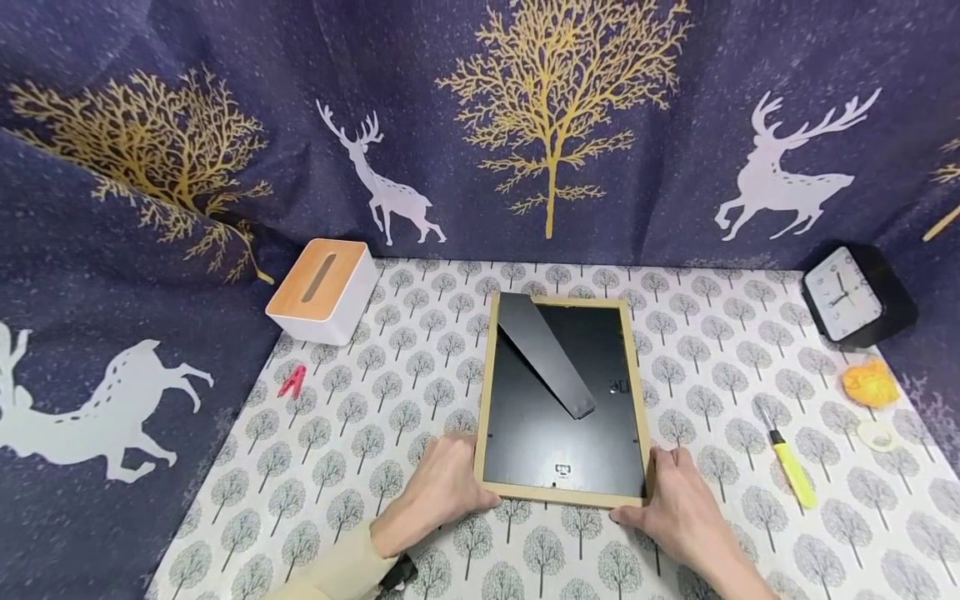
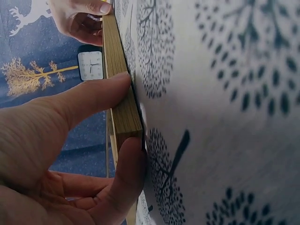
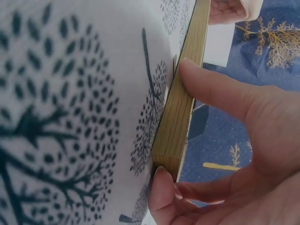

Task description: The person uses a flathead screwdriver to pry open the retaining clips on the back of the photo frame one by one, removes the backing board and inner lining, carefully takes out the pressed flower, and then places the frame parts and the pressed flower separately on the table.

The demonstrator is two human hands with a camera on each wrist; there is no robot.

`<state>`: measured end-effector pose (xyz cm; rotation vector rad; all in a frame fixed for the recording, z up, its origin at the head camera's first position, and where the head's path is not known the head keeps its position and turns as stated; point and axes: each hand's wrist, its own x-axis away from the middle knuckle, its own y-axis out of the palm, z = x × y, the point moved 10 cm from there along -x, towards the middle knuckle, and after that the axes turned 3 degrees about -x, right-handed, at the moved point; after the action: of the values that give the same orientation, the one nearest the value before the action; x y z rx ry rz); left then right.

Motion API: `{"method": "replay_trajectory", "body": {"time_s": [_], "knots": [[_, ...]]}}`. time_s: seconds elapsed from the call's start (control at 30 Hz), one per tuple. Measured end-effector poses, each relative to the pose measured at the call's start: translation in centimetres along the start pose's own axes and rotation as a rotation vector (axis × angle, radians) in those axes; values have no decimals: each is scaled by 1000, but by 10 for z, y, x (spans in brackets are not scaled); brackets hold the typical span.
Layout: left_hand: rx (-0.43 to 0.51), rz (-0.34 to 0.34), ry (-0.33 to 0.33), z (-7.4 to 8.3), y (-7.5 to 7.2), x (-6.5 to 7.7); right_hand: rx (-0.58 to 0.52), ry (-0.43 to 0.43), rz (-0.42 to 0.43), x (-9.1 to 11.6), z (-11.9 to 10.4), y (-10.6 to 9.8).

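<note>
A picture frame [image 1: 562,493] with a light wooden border lies back side up on the cloth, its black backing board [image 1: 525,433] showing. Slanting across the board is its black stand leg [image 1: 543,350]. At the near left corner my left hand [image 1: 444,482] grips the border; the left wrist view has the thumb [image 2: 119,89] on the near edge and a finger round the side. My right hand [image 1: 678,504] holds the near right corner likewise, its thumb [image 3: 192,72] on the near edge in the right wrist view. The frame's front is hidden.
Left of the frame are a white tissue box [image 1: 352,300] with a wooden lid and a red letter A [image 1: 293,381]. On the right are a black-cased clock [image 1: 843,296], an orange bundle [image 1: 870,383], a tape roll [image 1: 876,434] and a yellow-handled screwdriver-like tool [image 1: 793,473].
</note>
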<state>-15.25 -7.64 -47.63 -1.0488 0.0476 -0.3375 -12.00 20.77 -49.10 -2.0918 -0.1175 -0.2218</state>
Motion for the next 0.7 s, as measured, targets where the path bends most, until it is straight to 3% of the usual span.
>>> {"method": "replay_trajectory", "body": {"time_s": [0.17,0.37,0.43,0.6,0.7], "knots": [[20,-9,16,-1,5,7,2,2,-5,6,3,4],[122,-165,-43,-17,10,0,-74,23,-102,6,15,-4],[130,-195,-27,-22,8,-6,-88,34,-90,3,28,-21],[150,-200,58,-27,4,-24,-2,69,110,-12,84,-88],[159,-209,73,-28,6,-30,70,125,179,-18,121,-114]]}}
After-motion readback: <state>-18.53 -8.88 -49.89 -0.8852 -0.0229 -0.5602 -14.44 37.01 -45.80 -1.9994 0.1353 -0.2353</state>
